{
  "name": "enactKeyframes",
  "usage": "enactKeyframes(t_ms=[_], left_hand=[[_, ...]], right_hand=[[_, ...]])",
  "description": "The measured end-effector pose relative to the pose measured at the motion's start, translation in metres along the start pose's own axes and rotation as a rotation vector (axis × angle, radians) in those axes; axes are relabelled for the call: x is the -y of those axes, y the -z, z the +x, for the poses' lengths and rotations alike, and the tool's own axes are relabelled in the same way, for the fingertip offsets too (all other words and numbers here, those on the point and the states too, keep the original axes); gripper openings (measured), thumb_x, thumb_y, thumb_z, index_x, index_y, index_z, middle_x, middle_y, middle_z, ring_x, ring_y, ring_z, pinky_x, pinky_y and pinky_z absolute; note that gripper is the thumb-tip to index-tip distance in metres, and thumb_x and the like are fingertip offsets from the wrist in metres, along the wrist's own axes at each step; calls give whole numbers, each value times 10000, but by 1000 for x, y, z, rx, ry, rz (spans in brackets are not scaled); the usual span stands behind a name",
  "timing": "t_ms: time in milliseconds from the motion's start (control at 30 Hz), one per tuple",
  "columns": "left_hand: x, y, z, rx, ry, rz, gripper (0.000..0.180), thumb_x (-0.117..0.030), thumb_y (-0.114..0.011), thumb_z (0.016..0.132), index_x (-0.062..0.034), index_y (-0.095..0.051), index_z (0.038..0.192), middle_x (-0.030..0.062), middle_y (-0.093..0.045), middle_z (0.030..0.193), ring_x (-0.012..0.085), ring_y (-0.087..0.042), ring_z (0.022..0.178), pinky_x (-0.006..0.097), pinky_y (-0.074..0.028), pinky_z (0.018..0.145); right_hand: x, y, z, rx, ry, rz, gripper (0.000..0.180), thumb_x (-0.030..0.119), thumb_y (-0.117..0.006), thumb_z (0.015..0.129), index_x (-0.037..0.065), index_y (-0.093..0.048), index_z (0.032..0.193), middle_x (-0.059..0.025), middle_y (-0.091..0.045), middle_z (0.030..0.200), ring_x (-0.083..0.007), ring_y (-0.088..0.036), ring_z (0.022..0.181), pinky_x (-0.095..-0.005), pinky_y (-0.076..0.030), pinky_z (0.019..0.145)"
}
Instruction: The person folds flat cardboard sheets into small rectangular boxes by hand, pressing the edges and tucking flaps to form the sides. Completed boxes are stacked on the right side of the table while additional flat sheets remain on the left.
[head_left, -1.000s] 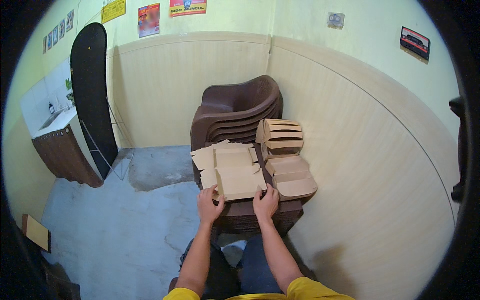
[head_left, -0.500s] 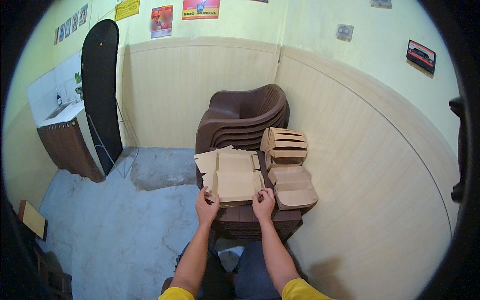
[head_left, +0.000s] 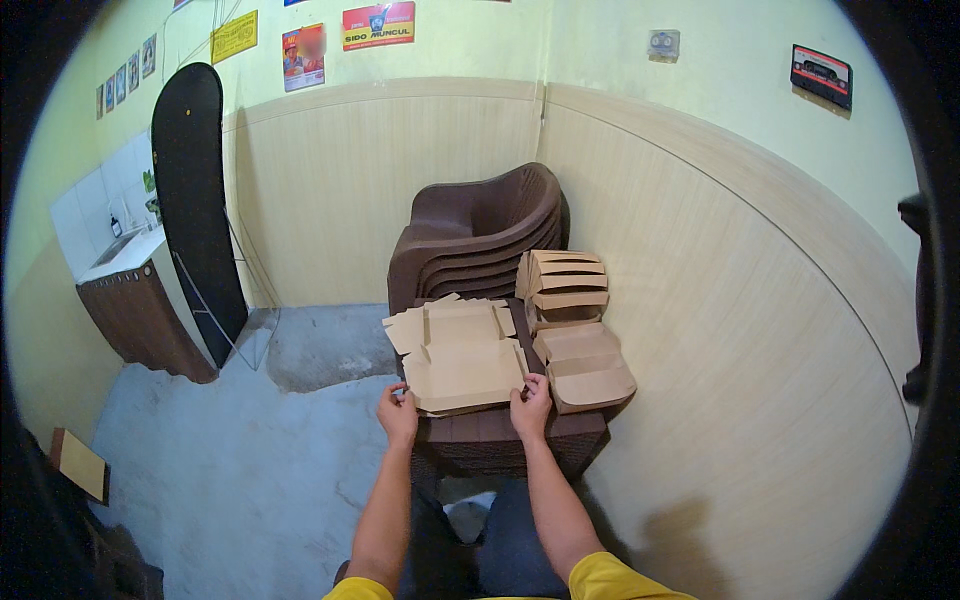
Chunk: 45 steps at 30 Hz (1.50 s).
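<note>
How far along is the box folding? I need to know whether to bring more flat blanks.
Done: several folded boxes stand stacked at the back right, and more folded boxes lie in front of them. In hand: the left hand and right hand grip the near edge of the top flat cardboard blank. Left: a pile of unfolded blanks lies underneath on the brown table; how many, I cannot tell.

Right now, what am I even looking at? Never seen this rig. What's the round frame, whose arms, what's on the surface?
No machine here: a person wears a fisheye camera on the head, looking down, hence the round, bent picture. The two forearms from the bottom edge are their own. The left hand and right hand each grip the near edge of a flat cardboard box blank, lying on a brown plastic stool. Folded boxes sit beside it; stacked brown chairs stand behind.
</note>
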<state>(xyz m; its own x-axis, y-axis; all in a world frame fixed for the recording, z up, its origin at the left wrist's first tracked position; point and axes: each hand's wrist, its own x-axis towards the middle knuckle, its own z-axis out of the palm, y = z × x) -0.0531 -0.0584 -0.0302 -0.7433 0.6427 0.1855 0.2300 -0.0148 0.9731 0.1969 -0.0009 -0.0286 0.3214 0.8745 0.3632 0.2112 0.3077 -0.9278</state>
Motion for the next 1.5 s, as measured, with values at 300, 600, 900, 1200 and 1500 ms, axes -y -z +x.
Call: enactKeyframes(t_ms=[300, 600, 900, 1200, 1500], left_hand=[[14, 6, -2, 136, -204, -116, 215, 29, -645, 947, 4, -782, 1111, 122, -706, 1109, 194, -724, 876, 335, -607, 775], [18, 16, 3, 323, -41, -314, 259, -10, -690, 973, 52, -737, 1220, 103, -718, 1200, 172, -738, 944, 309, -605, 793], [6, 12, -2, 367, -48, -338, 203, -60, -660, 1056, -22, -659, 1256, 57, -721, 1060, 137, -695, 884, 281, -565, 761], [2, 8, -7, 384, -308, 47, 179, -186, -681, 1051, -55, -641, 1167, 75, -668, 972, 191, -606, 799, 337, -522, 758], [-4, 10, -10, 346, -421, 41, 241, -256, -694, 1040, -47, -666, 1157, 109, -623, 1012, 254, -598, 836, 369, -509, 793]], right_hand=[[-7, 3, 4, 78, -10, -203, 281, 102, -766, 879, 40, -601, 1098, -103, -638, 822, -282, -617, 718, -441, -495, 686], [-2, 4, 3, 141, -18, -215, 428, 137, -776, 874, 11, -664, 1267, -198, -755, 1134, -323, -714, 977, -438, -562, 887], [-1, 3, 6, 170, -7, -217, 392, 246, -686, 990, -20, -688, 1279, -258, -722, 1232, -429, -682, 1173, -484, -519, 1024], [3, 7, 7, 120, 77, -233, 357, 238, -592, 1048, -38, -634, 1272, -274, -684, 1270, -456, -636, 1211, -498, -482, 1047], [-2, 5, 8, 127, -19, -207, 353, 289, -614, 1047, -18, -639, 1219, -262, -717, 1177, -449, -675, 1128, -502, -509, 984]])
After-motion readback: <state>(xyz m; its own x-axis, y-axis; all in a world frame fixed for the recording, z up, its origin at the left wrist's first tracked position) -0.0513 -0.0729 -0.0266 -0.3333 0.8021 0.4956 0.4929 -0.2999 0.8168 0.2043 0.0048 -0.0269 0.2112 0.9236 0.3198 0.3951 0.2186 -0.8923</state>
